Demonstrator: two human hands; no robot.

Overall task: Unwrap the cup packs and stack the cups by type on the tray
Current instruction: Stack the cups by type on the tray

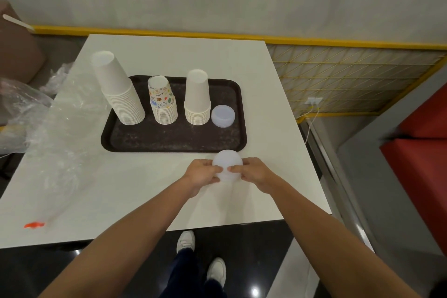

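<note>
While the left hand (202, 173) and right hand (251, 173) pinch a frosted plastic pack (227, 162) from either side over the counter (145, 189), the dark tray (169, 143) just past it at 11 o'clock carries upside-down tall white cups (118, 94), patterned cups (163, 101), short white cups (197, 99) and clear lids (223, 115); crumpled wrap (60, 113) lies at 9 o'clock.

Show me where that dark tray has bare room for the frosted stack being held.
The dark brown tray's front strip, along its near rim, is bare. Its back row is crowded: tall white paper cup stack, patterned paper cup stack, shorter white paper cup stack, low translucent plastic pile.
</note>
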